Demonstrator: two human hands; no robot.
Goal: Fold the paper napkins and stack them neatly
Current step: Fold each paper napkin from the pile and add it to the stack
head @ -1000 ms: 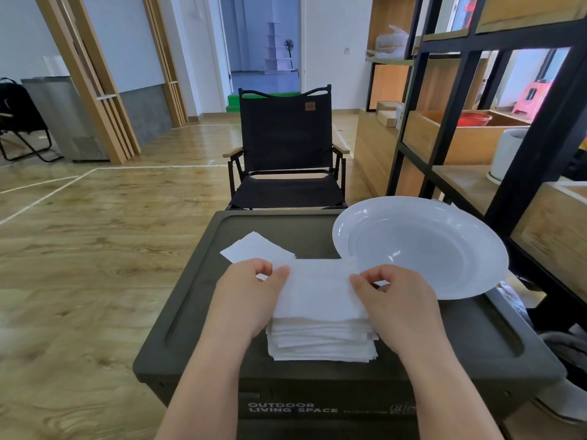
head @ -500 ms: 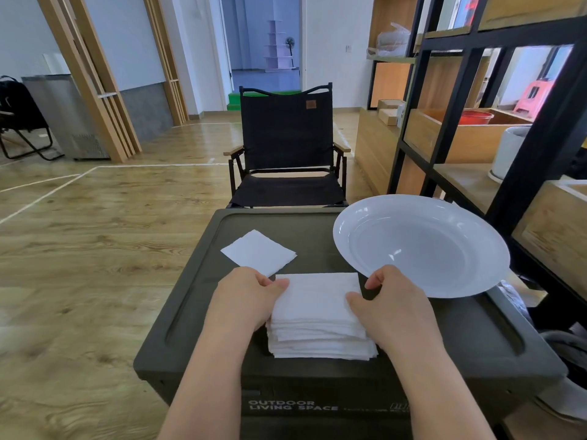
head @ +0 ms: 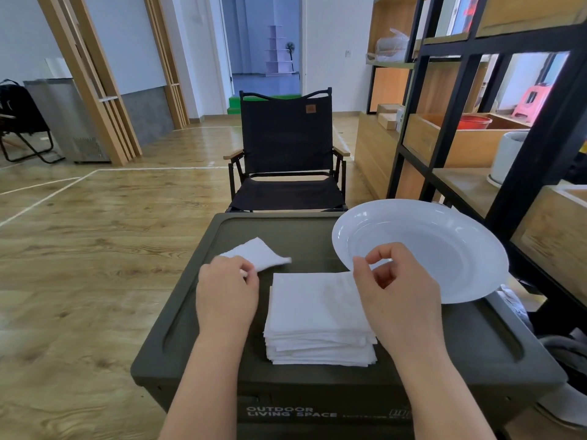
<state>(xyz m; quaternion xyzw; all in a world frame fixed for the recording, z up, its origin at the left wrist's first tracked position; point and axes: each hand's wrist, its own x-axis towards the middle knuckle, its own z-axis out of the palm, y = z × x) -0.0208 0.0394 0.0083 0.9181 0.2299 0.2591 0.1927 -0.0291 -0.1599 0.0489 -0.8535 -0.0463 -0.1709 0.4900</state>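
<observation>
A stack of white paper napkins (head: pixel 319 315) is sitting on the dark green table (head: pixel 460 350), whose front edge is showing the words "OUTDOOR LIVING SPACE". The left hand (head: pixel 227 292) is pinching the near corner of a folded napkin (head: pixel 259 256) lying just beyond the stack. The right hand (head: pixel 398 289) is hovering over the stack's far right corner, fingers loosely curled and holding nothing. A white plate (head: pixel 444 249) is overhanging the table's right side. A black folding chair (head: pixel 286 147) is standing behind.
</observation>
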